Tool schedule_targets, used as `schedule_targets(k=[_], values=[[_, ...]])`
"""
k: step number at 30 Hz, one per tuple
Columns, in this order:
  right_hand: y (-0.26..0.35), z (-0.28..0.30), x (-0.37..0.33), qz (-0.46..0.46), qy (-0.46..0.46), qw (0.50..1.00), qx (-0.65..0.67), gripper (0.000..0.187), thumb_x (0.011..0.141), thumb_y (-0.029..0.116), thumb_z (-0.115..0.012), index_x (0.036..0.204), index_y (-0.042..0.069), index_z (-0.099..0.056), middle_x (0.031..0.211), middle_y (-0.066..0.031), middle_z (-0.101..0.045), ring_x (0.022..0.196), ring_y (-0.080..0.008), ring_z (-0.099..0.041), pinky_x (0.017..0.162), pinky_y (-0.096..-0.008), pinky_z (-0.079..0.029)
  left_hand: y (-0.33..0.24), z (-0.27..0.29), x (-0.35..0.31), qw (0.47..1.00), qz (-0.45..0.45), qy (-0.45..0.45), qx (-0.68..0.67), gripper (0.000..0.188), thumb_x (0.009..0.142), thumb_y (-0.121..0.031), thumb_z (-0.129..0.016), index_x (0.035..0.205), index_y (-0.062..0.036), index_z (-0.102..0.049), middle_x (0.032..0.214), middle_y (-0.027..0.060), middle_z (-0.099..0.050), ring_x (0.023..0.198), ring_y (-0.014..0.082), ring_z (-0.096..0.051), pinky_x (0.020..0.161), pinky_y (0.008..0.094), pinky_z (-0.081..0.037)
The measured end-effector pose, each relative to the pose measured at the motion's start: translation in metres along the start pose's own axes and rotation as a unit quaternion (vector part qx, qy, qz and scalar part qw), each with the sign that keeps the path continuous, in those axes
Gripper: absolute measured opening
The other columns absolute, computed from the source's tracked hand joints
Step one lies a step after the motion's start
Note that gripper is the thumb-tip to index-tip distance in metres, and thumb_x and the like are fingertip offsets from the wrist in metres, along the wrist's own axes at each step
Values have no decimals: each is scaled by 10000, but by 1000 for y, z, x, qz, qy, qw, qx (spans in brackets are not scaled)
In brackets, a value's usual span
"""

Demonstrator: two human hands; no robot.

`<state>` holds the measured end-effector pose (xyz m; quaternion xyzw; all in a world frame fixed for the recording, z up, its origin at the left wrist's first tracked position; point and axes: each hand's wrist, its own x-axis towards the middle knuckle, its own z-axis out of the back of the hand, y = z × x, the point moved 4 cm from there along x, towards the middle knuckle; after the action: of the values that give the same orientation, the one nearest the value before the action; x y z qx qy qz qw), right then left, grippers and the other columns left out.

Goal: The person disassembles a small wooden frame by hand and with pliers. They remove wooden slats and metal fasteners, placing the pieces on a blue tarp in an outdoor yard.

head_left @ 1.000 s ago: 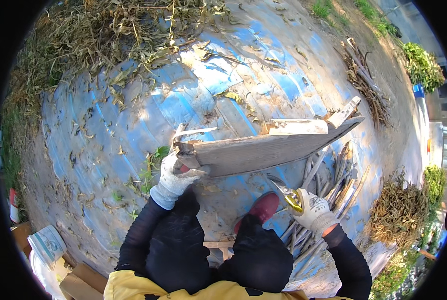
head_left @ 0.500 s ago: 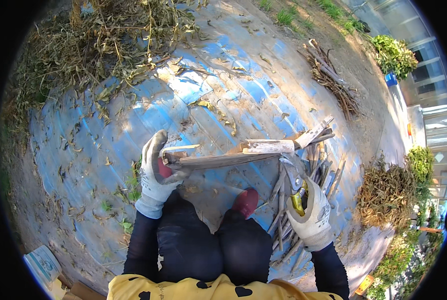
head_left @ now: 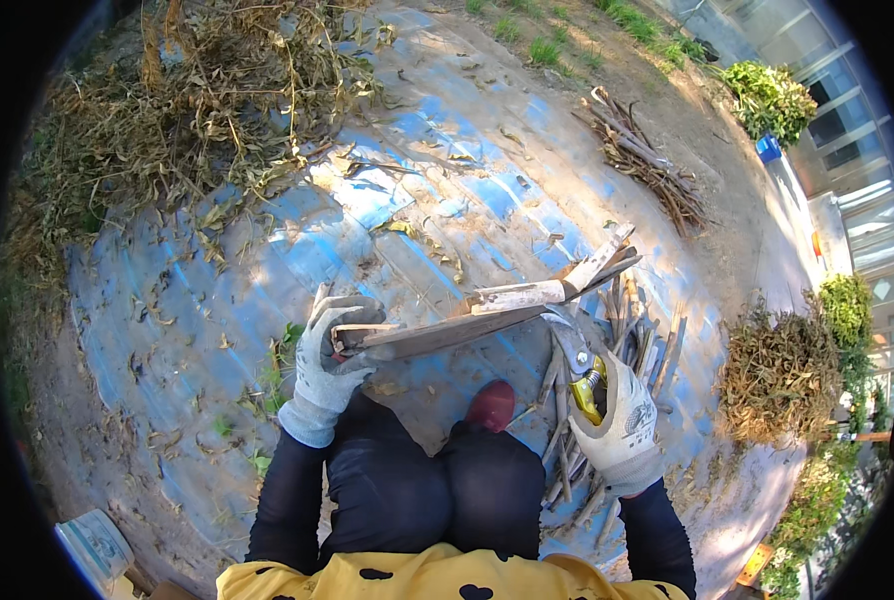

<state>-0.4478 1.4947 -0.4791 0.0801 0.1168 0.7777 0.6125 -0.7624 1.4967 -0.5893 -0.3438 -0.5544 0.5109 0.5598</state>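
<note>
My left hand, in a grey-white work glove, is closed around the near-left end of a long weathered wooden plank. The plank slants up to the right in front of my knees. Pale, broken strips of wood lie along its upper side and stick out past its right end. Yellow-handled pruning shears are in my gloved right hand, blades pointing up-left at the plank's underside near the right end. Whether the blades touch the wood, I cannot tell.
Cut sticks lie beside my right leg. Farther off at the right is a bundle of branches, with a dry leafy heap nearer. Withered plants cover the far left of the dusty blue sheet. A pale bucket stands lower left.
My left fingers have closed over the plank's end, where the palm showed more open before. The plank's right end and the shears have shifted slightly left.
</note>
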Motion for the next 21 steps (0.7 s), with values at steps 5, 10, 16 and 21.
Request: schedule_targets(k=[5, 10, 16, 21], values=[[-2, 35, -2, 20, 111, 984, -141, 640, 643, 157, -706, 1222, 19, -470, 1030, -167, -577, 948, -325, -562, 830, -397, -438, -27, -6, -20, 983, -97, 73, 134, 395, 672, -120, -764, 1010, -36, -578, 1020, 142, -603, 902, 276, -614, 763, 374, -501], [8, 70, 15, 66, 290, 923, -243, 644, 651, 229, -695, 1221, 16, -486, 1013, -163, -561, 896, -326, -553, 797, -410, -427, -20, -4, -40, 981, -126, 98, 111, 399, 674, -228, -757, 956, -4, -585, 950, 151, -626, 864, 301, -606, 739, 384, -482], [47, 93, 36, 164, 284, 888, -321, 718, 593, 201, -719, 1249, 58, -465, 1007, -143, -508, 952, -319, -509, 872, -428, -396, -13, -3, -40, 983, -109, 100, 106, 399, 698, -263, -744, 959, -4, -589, 946, 158, -622, 850, 300, -605, 734, 381, -481], [55, 87, 34, 195, 223, 848, -440, 727, 643, 129, -649, 1320, 34, -402, 1028, -147, -472, 1029, -318, -453, 1003, -488, -309, -14, -4, -39, 986, -118, 76, 94, 401, 701, -265, -738, 965, -6, -584, 949, 162, -625, 842, 302, -609, 721, 376, -479]])
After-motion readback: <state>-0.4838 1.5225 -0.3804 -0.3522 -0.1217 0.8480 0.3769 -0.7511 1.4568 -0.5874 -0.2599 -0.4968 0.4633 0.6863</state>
